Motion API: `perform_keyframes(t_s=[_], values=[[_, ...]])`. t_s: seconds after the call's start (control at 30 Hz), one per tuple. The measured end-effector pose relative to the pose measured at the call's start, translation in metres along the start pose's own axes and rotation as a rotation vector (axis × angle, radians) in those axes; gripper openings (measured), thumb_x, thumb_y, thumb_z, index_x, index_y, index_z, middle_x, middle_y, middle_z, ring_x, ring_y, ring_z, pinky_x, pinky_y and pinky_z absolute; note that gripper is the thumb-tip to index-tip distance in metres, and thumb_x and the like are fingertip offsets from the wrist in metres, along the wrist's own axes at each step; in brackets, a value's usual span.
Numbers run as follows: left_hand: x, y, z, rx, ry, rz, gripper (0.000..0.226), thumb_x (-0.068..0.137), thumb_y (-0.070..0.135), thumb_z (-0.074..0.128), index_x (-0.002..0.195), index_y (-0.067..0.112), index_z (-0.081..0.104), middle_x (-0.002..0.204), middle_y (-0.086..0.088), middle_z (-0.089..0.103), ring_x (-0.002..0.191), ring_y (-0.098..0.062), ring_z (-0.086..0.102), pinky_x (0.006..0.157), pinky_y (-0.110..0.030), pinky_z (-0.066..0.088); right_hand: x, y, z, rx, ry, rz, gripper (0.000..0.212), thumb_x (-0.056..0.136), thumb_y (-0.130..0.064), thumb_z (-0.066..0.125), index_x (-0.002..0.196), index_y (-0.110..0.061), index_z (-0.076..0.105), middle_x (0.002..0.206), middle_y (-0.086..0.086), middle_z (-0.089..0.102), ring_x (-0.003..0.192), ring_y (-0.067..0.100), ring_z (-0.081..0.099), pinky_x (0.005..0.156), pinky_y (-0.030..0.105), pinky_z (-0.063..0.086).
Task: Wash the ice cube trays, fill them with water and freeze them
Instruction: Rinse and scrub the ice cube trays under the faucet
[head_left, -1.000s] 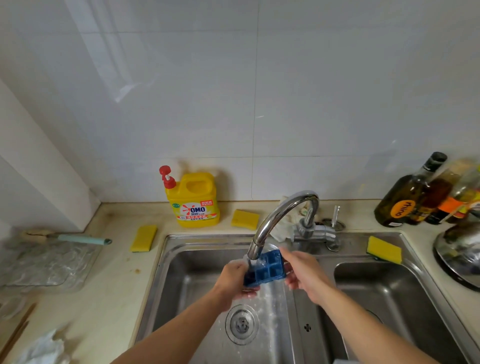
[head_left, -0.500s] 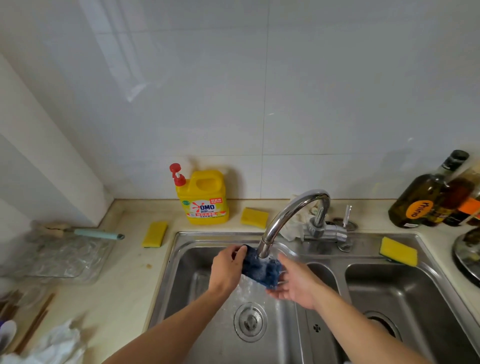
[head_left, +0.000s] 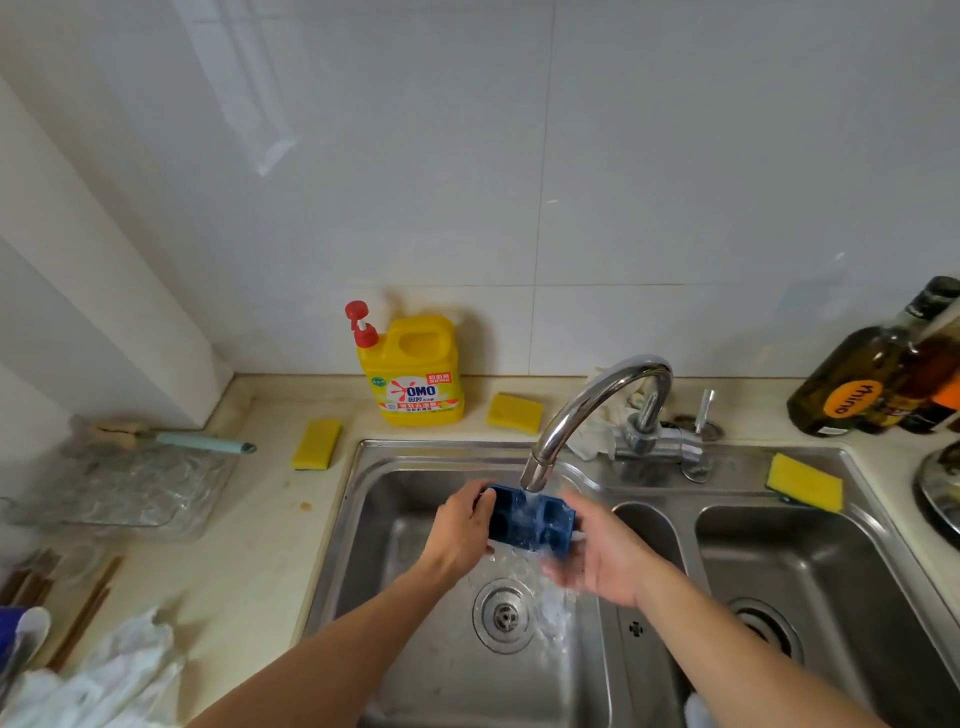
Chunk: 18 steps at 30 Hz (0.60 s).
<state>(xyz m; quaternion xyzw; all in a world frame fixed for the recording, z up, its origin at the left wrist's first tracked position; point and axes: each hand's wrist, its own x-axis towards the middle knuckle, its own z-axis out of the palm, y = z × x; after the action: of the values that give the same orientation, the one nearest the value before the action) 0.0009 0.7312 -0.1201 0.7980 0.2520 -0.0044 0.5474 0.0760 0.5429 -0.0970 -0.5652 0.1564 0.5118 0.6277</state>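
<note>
A small blue ice cube tray (head_left: 530, 522) sits under the running chrome tap (head_left: 597, 410), over the left basin of the steel sink (head_left: 363, 519). Water streams onto its compartments and splashes down toward the drain (head_left: 503, 616). My left hand (head_left: 460, 530) grips the tray's left end with curled fingers. My right hand (head_left: 597, 561) holds the tray's right end from below, its fingers partly hidden by the tray and the water.
A yellow detergent jug (head_left: 413, 369) stands at the wall behind the sink. Yellow sponges lie on the counter (head_left: 316, 444), (head_left: 514, 413) and on the sink rim (head_left: 804, 482). Dark bottles (head_left: 862, 379) stand at right. A clear tray (head_left: 124, 486) and brush (head_left: 202, 444) lie at left.
The tray has been turned under the stream, from tilted cavities facing me, through a rotated blur, to cavities up. Both hands shifted slightly with it; the camera view drifted right and down.
</note>
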Motion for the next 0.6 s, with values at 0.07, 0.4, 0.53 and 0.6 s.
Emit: perform_keyframes(t_s=[0.07, 0.4, 0.53, 0.6], values=[[-0.002, -0.005, 0.005, 0.016, -0.073, -0.046, 0.03, 0.109, 0.023, 0.038, 0.13, 0.019, 0.059, 0.114, -0.005, 0.066, 0.1, -0.02, 0.066, 0.079, -0.04, 0.063, -0.003, 0.006, -0.004, -0.043, 0.044, -0.044, 0.052, 0.097, -0.049, 0.061, 0.124, -0.005, 0.062, 0.1, 0.022, 0.064, 0.069, 0.026, 0.064, 0.059, 0.034, 0.055], [-0.009, -0.028, 0.061, 0.184, -0.285, -0.242, 0.018, 0.105, 0.017, 0.049, 0.102, 0.01, 0.066, 0.095, -0.008, 0.065, 0.084, -0.02, 0.065, 0.07, -0.03, 0.052, -0.032, 0.036, -0.049, -0.791, 0.546, -0.559, 0.03, 0.087, -0.055, 0.065, 0.107, -0.033, 0.061, 0.097, -0.012, 0.069, 0.079, -0.002, 0.065, 0.065, 0.016, 0.054], [-0.017, -0.014, 0.083, 0.179, -0.332, -0.183, 0.015, 0.104, 0.015, 0.05, 0.095, 0.014, 0.063, 0.092, -0.009, 0.066, 0.086, -0.026, 0.068, 0.079, -0.038, 0.057, -0.051, 0.03, -0.072, -0.883, 0.677, -0.836, 0.066, 0.087, -0.062, 0.063, 0.14, -0.025, 0.053, 0.125, -0.015, 0.06, 0.107, -0.003, 0.062, 0.087, 0.019, 0.056], [-0.022, -0.006, 0.09, 0.186, -0.321, -0.141, 0.016, 0.103, 0.018, 0.05, 0.096, 0.016, 0.064, 0.09, -0.007, 0.067, 0.083, -0.022, 0.065, 0.079, -0.038, 0.056, -0.062, 0.026, -0.083, -0.971, 0.726, -0.925, 0.066, 0.089, -0.061, 0.061, 0.142, -0.024, 0.05, 0.125, -0.017, 0.055, 0.114, -0.001, 0.055, 0.092, 0.022, 0.05]])
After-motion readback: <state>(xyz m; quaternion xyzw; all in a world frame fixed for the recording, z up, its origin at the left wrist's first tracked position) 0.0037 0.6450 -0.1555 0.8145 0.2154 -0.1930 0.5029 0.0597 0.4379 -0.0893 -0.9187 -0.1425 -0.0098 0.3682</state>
